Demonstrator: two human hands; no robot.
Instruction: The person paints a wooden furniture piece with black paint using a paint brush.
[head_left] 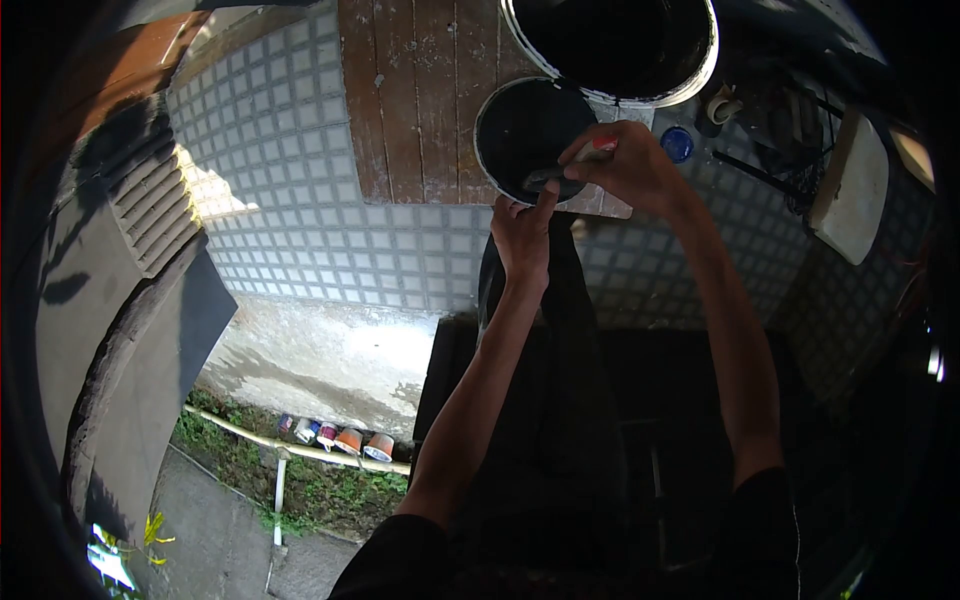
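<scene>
In my right hand is a paintbrush with a pale handle and a red patch; the fingers are closed round it. Its dark head points down and left, over the near side of a small dark-filled bucket. At that bucket's near rim is my left hand, its fingers curled against the edge. One left finger reaches up to the brush head and seems to touch it. Shadow hides the bucket's contents and the exact grip of the left fingers.
Both buckets stand at a worn wooden board; the larger bucket is behind. To the right are a blue lid, a tape roll and a pale seat. Tiled floor surrounds the board. Several small pots line a pipe below.
</scene>
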